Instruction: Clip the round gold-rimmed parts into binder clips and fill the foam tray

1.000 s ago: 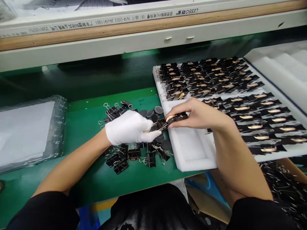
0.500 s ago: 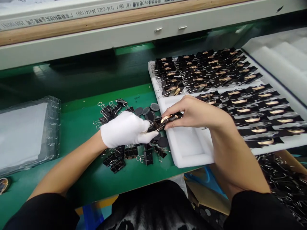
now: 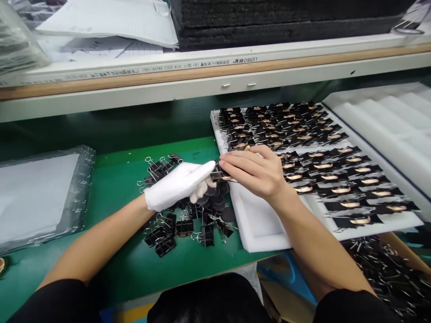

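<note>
My left hand (image 3: 182,184), in a white glove, pinches a black binder clip (image 3: 217,171) above the left edge of the white foam tray. A thin gold-coloured piece (image 3: 229,178) shows at the clip's lower side. My bare right hand (image 3: 259,172) is closed against the clip's right end, its fingers together and partly covering it; the thumb is hidden. Below the left hand lie several round dark discs (image 3: 218,202) and a pile of loose binder clips (image 3: 164,233). More loose clips (image 3: 156,168) lie behind the glove.
The white foam tray (image 3: 262,242) on the right carries rows of binder clips (image 3: 323,166) with gold-coloured pieces. Clear plastic trays (image 3: 40,193) are stacked at the left. A shelf edge (image 3: 188,87) crosses behind. A box of many clips (image 3: 387,273) stands low at the right.
The view has tilted up, showing more of the shelf. My right hand has turned from a fingertip pinch to lying over the clip, and my left thumb now presses along its top.
</note>
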`<action>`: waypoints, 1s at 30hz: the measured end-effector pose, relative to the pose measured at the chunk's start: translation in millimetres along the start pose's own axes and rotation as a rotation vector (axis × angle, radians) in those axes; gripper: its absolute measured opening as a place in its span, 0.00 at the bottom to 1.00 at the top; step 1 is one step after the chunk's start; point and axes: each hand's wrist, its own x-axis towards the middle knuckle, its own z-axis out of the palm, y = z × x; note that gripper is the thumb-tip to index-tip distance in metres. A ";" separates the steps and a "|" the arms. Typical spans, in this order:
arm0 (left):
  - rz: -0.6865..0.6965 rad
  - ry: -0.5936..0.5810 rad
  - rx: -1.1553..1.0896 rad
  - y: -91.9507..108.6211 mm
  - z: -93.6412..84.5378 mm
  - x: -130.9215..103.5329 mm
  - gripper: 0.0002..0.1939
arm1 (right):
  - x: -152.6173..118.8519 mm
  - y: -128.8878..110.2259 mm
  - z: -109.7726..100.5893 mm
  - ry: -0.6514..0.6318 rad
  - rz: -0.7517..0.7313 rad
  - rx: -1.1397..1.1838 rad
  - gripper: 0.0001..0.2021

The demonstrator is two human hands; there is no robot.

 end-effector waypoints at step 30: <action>0.261 0.152 0.639 17.0 -21.0 -8.5 0.25 | 15.5 -12.8 -4.3 -0.134 0.640 0.693 0.17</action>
